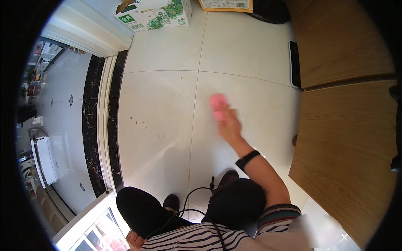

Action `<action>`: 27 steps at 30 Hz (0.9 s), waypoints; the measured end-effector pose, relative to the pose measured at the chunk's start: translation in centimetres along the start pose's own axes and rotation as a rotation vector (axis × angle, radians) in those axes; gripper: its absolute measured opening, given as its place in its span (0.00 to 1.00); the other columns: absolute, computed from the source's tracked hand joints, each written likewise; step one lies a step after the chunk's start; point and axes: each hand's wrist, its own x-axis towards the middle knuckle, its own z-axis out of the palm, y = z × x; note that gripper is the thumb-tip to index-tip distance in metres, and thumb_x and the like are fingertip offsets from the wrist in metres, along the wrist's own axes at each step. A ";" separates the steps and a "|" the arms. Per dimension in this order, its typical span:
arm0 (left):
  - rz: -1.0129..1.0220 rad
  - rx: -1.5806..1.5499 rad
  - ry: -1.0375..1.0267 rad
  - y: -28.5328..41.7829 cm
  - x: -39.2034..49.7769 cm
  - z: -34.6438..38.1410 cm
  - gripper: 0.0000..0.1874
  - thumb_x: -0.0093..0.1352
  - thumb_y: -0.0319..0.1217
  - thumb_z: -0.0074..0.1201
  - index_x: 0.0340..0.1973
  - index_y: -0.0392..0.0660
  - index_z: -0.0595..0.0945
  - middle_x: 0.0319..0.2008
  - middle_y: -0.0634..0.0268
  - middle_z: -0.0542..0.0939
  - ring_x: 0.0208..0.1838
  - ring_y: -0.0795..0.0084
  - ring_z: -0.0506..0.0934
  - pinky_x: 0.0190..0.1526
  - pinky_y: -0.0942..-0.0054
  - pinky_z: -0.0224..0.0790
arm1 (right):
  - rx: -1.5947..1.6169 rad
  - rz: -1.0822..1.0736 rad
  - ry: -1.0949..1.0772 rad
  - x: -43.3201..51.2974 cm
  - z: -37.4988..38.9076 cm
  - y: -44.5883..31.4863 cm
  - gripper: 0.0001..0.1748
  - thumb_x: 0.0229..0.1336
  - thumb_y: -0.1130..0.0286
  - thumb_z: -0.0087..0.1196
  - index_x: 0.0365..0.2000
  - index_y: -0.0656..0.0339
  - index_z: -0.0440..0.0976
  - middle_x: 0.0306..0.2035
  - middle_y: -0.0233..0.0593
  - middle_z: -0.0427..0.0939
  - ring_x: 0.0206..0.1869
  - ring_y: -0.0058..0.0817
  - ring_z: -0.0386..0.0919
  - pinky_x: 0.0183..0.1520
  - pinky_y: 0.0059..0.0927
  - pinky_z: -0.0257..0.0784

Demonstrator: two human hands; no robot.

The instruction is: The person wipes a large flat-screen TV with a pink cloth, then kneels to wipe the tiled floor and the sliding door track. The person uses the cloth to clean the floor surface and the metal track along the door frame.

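Observation:
My right hand (230, 125) is closed around a pink cloth or sponge (218, 102), blurred by motion. It is over the pale floor tiles (157, 94), right of a tile joint; whether the pink thing touches the floor cannot be told. A black band circles that wrist. Down at the bottom left, my left hand (135, 241) is beside my dark-trousered leg, with its fingers curled and partly hidden. Small brown specks (136, 122) and a faint gritty smudge (161, 135) mark the tile left of the joint.
Wooden cabinet doors (345, 125) line the right side, with a flat black-and-white object (294, 64) at their base. A printed carton (157, 17) stands at the back. A door frame (105, 125) and dark stone strip border the left. A black cable (198, 189) hangs between my knees.

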 end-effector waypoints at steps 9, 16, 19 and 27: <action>-0.067 0.047 0.033 0.7 0.0 0.6 0.19 0.41 0.38 0.57 0.14 0.43 0.63 0.16 0.60 0.59 0.18 0.60 0.63 0.18 0.63 0.49 | 0.262 1.088 0.449 0.5 -16.3 16.1 0.29 0.56 0.71 0.50 0.60 0.50 0.62 0.36 0.46 0.78 0.39 0.46 0.79 0.40 0.47 0.76; -0.118 0.087 0.040 2.3 1.2 0.5 0.20 0.40 0.39 0.56 0.13 0.43 0.61 0.16 0.61 0.58 0.18 0.61 0.62 0.18 0.64 0.49 | -0.277 0.623 0.150 11.3 -5.6 9.0 0.28 0.54 0.71 0.49 0.58 0.54 0.65 0.46 0.48 0.75 0.47 0.47 0.78 0.46 0.49 0.75; -0.144 0.088 0.046 3.1 1.8 0.7 0.20 0.40 0.39 0.55 0.13 0.43 0.61 0.16 0.61 0.58 0.18 0.62 0.62 0.18 0.64 0.48 | -0.215 0.257 -0.169 10.8 1.2 0.7 0.34 0.55 0.76 0.46 0.64 0.53 0.61 0.57 0.50 0.70 0.55 0.48 0.73 0.52 0.49 0.73; -0.149 0.196 0.146 3.4 -0.9 1.8 0.23 0.48 0.40 0.57 0.13 0.43 0.59 0.16 0.61 0.57 0.18 0.61 0.61 0.18 0.63 0.47 | 0.211 0.070 0.355 13.1 -3.4 5.2 0.36 0.51 0.78 0.51 0.63 0.46 0.65 0.45 0.43 0.72 0.48 0.46 0.73 0.49 0.42 0.73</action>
